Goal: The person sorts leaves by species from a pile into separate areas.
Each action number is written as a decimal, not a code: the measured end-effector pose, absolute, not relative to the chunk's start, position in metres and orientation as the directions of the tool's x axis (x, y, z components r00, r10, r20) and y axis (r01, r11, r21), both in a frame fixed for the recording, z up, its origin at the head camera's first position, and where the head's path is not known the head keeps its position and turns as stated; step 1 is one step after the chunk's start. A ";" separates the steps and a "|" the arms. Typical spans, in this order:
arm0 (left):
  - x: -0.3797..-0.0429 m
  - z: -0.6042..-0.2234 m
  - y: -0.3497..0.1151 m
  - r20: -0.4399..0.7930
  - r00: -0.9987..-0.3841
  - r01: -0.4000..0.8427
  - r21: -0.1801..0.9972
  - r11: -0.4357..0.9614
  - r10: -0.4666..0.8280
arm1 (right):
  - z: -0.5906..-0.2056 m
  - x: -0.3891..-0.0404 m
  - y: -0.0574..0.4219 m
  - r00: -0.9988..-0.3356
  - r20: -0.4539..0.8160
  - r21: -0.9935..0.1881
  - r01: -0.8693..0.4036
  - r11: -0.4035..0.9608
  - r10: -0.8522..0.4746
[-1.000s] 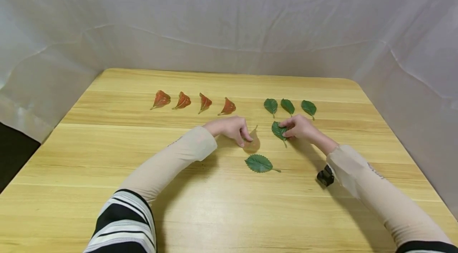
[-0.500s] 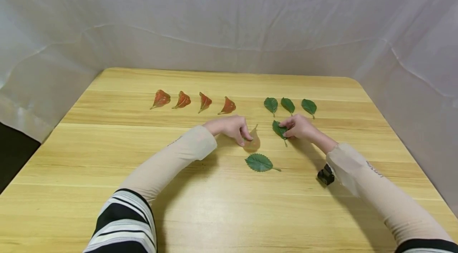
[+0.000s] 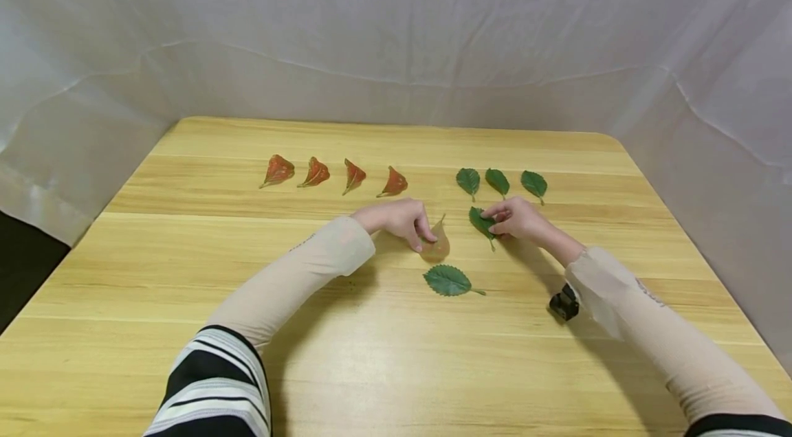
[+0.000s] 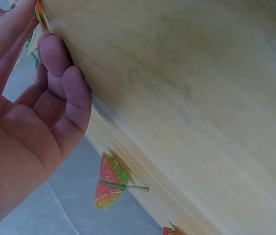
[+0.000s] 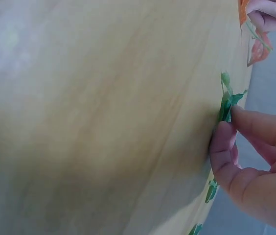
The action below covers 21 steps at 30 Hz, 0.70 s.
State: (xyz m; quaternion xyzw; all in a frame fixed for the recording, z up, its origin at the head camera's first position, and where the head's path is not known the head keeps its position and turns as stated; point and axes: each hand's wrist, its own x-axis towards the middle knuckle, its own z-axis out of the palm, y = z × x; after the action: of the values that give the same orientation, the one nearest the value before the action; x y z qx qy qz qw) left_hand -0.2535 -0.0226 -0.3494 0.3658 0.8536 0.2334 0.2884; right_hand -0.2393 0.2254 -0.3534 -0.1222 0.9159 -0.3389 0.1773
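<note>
Near the middle of the table, my left hand (image 3: 405,222) pinches the edge of an orange-brown leaf (image 3: 439,248) between thumb and fingers. The leaf's orange edge (image 4: 41,15) shows at the fingertips in the left wrist view. To the right, my right hand (image 3: 518,218) pinches a green leaf (image 3: 480,221) by its right side, the stem pointing toward me. In the right wrist view this same green leaf (image 5: 227,105) stands edge-on at the thumb and fingertip. Between the hands and closer to me lies a larger green leaf (image 3: 447,280), its stem pointing right.
Several red leaves form a row at the back left, ending with one red leaf (image 3: 393,181) near my left hand. Three green leaves, among them a middle one (image 3: 497,182), lie behind my right hand. A black device (image 3: 564,303) sits at my right wrist. Pale curtains surround the wooden table (image 3: 371,368).
The green leaf in my right hand has shifted and turned very slightly. My left hand and the leaf it holds stay in place.
</note>
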 end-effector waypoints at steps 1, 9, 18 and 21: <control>-0.254 -0.349 -0.023 -0.321 -0.564 0.490 0.611 0.622 0.761 | -0.354 -0.239 0.226 -0.908 -0.239 -0.673 -0.100 0.733 -0.344; -0.253 -0.349 -0.023 -0.322 -0.565 0.480 0.621 0.620 0.760 | -0.350 -0.235 0.228 -0.922 -0.198 -0.717 -0.094 0.691 -0.332; -0.254 -0.350 -0.022 -0.329 -0.562 0.474 0.623 0.622 0.758 | -0.346 -0.223 0.224 -0.927 -0.107 -0.711 -0.181 0.679 -0.359; -0.254 -0.350 -0.022 -0.333 -0.564 0.468 0.624 0.625 0.755 | -0.343 -0.216 0.220 -0.919 -0.084 -0.727 -0.209 0.655 -0.386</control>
State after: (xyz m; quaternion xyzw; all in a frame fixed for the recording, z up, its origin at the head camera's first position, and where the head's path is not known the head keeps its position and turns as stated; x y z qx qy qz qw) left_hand -0.2538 -0.0224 -0.3497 0.3596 0.8509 0.2411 0.2976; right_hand -0.2164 0.2198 -0.3435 -0.1650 0.9021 -0.3814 0.1163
